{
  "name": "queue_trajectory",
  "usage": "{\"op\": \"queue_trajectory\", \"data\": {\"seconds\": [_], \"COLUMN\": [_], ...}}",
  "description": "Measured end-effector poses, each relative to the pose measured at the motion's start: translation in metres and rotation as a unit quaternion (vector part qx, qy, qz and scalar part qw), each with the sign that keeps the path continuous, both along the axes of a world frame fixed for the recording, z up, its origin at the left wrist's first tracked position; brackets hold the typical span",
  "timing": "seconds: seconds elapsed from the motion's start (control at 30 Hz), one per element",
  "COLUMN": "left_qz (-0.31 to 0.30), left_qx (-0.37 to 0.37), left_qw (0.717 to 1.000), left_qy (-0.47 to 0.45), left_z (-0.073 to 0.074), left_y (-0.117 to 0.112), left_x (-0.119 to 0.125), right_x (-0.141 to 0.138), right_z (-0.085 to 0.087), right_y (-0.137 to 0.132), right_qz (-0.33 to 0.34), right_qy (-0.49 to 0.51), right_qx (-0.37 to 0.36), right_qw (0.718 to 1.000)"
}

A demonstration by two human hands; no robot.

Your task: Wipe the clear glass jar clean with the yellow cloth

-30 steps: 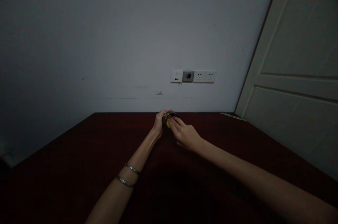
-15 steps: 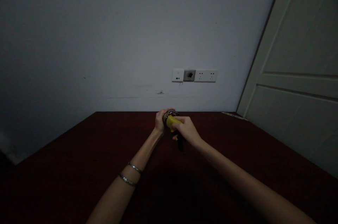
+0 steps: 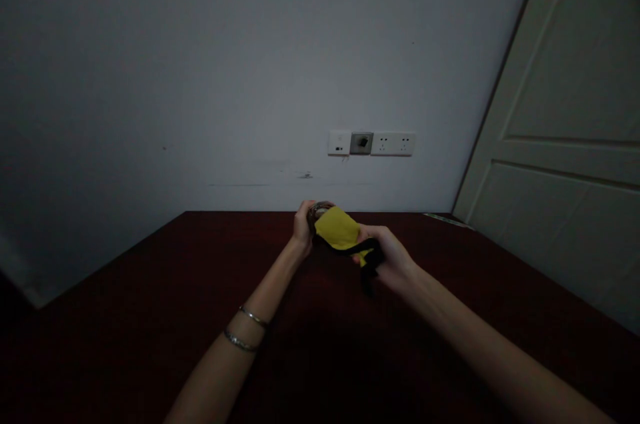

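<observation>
My left hand is closed around a small, dark, shiny object with a rounded rim; its exact kind is too dim to make out. A yellow cloth with a black edge stretches from this object to my right hand. The fingers of my right hand are closed on the cloth's near end, where a black strip hangs down in a loop. The cloth hides much of the shiny object's right side. Both hands are held over the far part of the dark red table.
Behind the table rises a pale wall with a row of sockets and switches. A panelled door stands at the right. A flat, thin strip lies by the table's far right corner.
My right hand has moved right and slightly down, away from my left hand. More of the yellow cloth now shows, spread between the two hands. The left hand stays nearly in place.
</observation>
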State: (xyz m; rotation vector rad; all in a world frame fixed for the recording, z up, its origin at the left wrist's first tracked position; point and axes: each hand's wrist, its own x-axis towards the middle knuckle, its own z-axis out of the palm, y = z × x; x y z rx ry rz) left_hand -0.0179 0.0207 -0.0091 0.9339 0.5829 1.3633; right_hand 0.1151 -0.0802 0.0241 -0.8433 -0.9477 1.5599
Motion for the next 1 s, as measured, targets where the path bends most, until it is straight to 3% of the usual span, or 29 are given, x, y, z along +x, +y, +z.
{"op": "queue_trajectory", "data": {"seconds": [0.1, 0.17, 0.2, 0.27, 0.33, 0.4, 0.43, 0.5, 0.6, 0.8, 0.87, 1.0], "left_qz": [-0.046, -0.123, -0.194, -0.29, -0.324, -0.333, -0.337, -0.351, -0.377, -0.41, -0.415, -0.38], "left_qx": [-0.077, -0.118, -0.141, -0.162, -0.175, -0.186, -0.192, -0.201, -0.205, -0.211, -0.209, -0.21], "left_qw": [0.995, 0.98, 0.962, 0.931, 0.916, 0.908, 0.905, 0.895, 0.881, 0.862, 0.859, 0.866], "left_qy": [0.047, 0.098, 0.129, 0.153, 0.16, 0.171, 0.177, 0.19, 0.198, 0.211, 0.216, 0.249], "left_z": [0.006, 0.008, 0.007, 0.004, -0.001, -0.007, -0.009, -0.013, -0.017, -0.023, -0.025, -0.022], "left_y": [0.003, 0.005, 0.006, 0.01, 0.014, 0.017, 0.018, 0.019, 0.017, 0.013, 0.012, 0.01], "left_x": [-0.011, -0.019, -0.022, -0.026, -0.027, -0.025, -0.024, -0.022, -0.02, -0.017, -0.016, -0.014], "right_x": [0.015, 0.025, 0.03, 0.038, 0.042, 0.043, 0.042, 0.041, 0.037, 0.029, 0.027, 0.022], "right_z": [0.002, 0.002, 0.0, -0.003, -0.005, -0.005, -0.004, -0.002, 0.001, 0.003, 0.003, -0.004], "right_y": [-0.001, 0.004, 0.008, 0.015, 0.021, 0.026, 0.028, 0.031, 0.035, 0.038, 0.038, 0.032], "right_qz": [-0.047, -0.13, -0.169, -0.178, -0.122, -0.063, -0.043, -0.011, 0.033, 0.1, 0.105, 0.081], "right_qy": [-0.118, -0.244, -0.312, -0.447, -0.558, -0.626, -0.644, -0.662, -0.672, -0.662, -0.671, -0.711], "right_qx": [0.107, 0.236, 0.326, 0.509, 0.622, 0.677, 0.692, 0.708, 0.716, 0.733, 0.725, 0.684], "right_qw": [0.986, 0.932, 0.876, 0.714, 0.535, 0.383, 0.325, 0.245, 0.186, 0.117, 0.116, 0.144]}}
